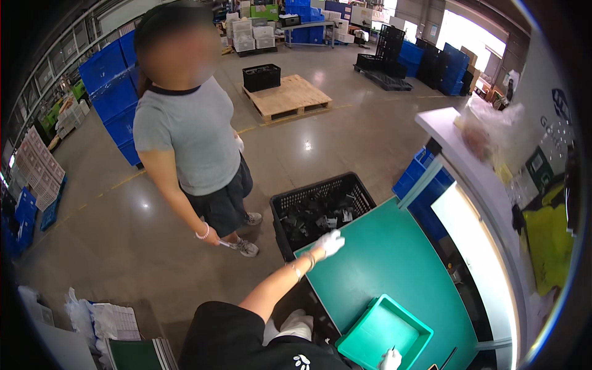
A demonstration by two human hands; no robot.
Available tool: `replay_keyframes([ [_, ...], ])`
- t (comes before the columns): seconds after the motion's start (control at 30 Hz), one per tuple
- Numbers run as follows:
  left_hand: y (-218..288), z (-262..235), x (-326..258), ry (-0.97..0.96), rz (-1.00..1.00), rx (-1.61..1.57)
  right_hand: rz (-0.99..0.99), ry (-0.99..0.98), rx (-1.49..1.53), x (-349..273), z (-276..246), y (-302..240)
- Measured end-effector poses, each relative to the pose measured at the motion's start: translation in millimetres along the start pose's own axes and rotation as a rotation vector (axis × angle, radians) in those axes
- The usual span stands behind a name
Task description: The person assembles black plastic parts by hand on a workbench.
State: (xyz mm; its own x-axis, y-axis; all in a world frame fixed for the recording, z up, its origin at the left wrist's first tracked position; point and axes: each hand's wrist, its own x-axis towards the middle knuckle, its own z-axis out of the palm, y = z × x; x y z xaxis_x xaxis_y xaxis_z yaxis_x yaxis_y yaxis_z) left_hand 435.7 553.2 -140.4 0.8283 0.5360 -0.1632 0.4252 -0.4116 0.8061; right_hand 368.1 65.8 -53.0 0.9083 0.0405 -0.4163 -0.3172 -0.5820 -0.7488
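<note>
My left arm reaches forward, and my white-gloved left hand [331, 243] is over the table's far left corner, beside a black plastic crate [281, 227]. Its fingers look stretched out, and nothing shows in them. Small dark parts [311, 217], some with pale labels, lie in a heap in that crate. Near me on the green table [351, 271] sits a green tray [370, 314], its visible floor bare. My gloved right hand [391, 359] is closed at the tray's near rim; a tiny dark tip shows at the fingers, too small to name.
A person in a grey shirt [185, 135] stands left of the crate, holding a slim object. A white shelf [468, 154] with bags borders the table's right side. A blue bin [416, 172] stands beyond the table. Farther off is a wooden pallet [302, 98] carrying a black crate [261, 78].
</note>
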Motion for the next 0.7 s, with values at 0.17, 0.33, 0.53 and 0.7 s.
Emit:
replay_keyframes([
  [0.17, -41.4, -25.6, -117.4, -0.350, 0.139, 0.798, -0.388, -0.171, -0.801, -75.6, 24.3, -22.7],
  [0.33, -68.6, -40.3, -170.8, -0.327, 0.216, 0.859, -0.507, -0.139, -0.853, -38.7, 82.6, 17.0],
  [0.53, -42.7, -32.4, -160.8, -0.347, 0.110, 0.703, -0.630, 0.101, -0.877, 34.9, 114.7, 21.1],
  [0.7, -31.1, -35.2, -147.9, -0.367, 0.094, 0.912, -0.640, 0.315, -0.873, 67.5, 127.2, 51.5],
])
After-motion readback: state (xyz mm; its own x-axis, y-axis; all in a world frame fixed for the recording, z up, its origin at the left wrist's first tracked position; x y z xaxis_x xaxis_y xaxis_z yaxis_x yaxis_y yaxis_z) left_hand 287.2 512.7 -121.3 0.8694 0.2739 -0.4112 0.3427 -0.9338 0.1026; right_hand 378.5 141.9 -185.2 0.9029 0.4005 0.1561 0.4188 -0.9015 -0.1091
